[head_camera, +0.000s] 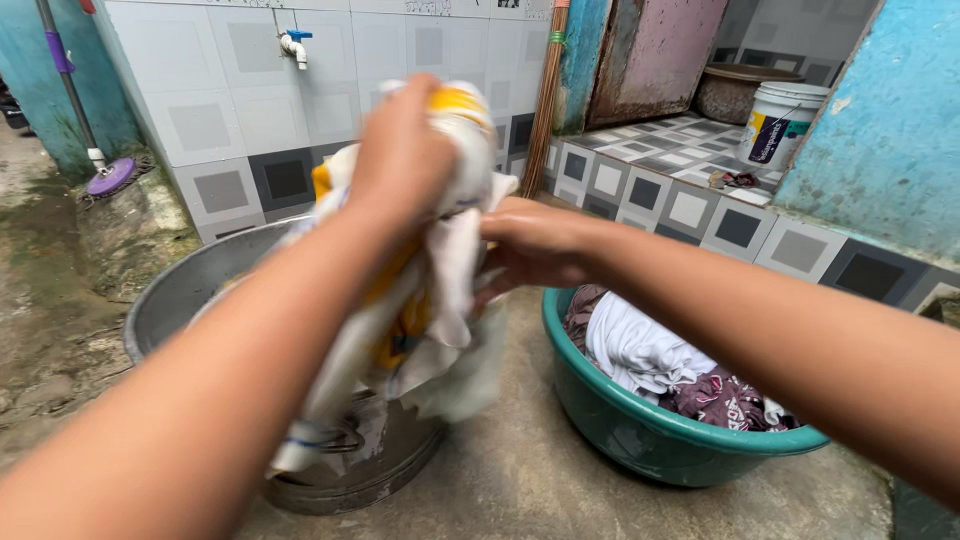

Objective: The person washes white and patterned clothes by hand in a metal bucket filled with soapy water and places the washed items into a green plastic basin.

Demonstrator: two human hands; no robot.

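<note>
Both my hands grip a wet white and yellow cloth (440,290), held up in front of me over a grey metal tub (180,290). My left hand (400,150) clasps the upper end of the cloth. Lower down, on the cloth's right side, my right hand (530,245) grips it. The cloth is twisted between them and its loose end hangs down toward the tub. To the right, a green plastic basin (640,430) on the concrete floor holds white and dark patterned laundry (650,360).
A tiled wall with a tap (294,45) stands behind the tub. A mop (105,175) leans at the left, a broom (545,90) in the corner. A white bucket (780,125) sits on the raised tiled ledge at the right, beside a blue wall (890,130).
</note>
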